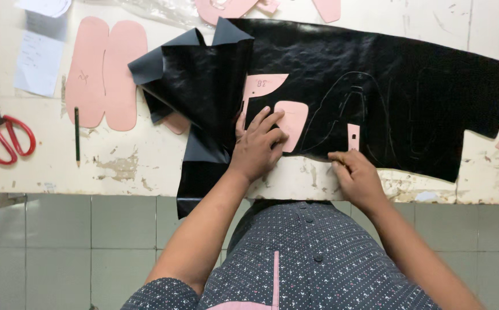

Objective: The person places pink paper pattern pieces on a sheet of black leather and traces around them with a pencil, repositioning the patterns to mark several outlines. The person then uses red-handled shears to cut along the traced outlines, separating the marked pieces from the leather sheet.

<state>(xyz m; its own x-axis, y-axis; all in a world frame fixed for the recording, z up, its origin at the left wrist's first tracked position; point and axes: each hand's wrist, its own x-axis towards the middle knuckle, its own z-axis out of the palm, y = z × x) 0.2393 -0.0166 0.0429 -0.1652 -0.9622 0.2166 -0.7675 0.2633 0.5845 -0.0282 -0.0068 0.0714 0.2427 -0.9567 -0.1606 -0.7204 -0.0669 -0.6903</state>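
A shoemaking workshop: pink sole patterns (106,72), black leather sheet (376,86), red scissors (2,129) on a worn workbench (123,166).

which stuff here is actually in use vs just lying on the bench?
In use: black leather sheet; rounded pink template under the left hand; small pink strip by the right hand.

Lying about: red scissors; pencil; pink insole patterns; paper slips.
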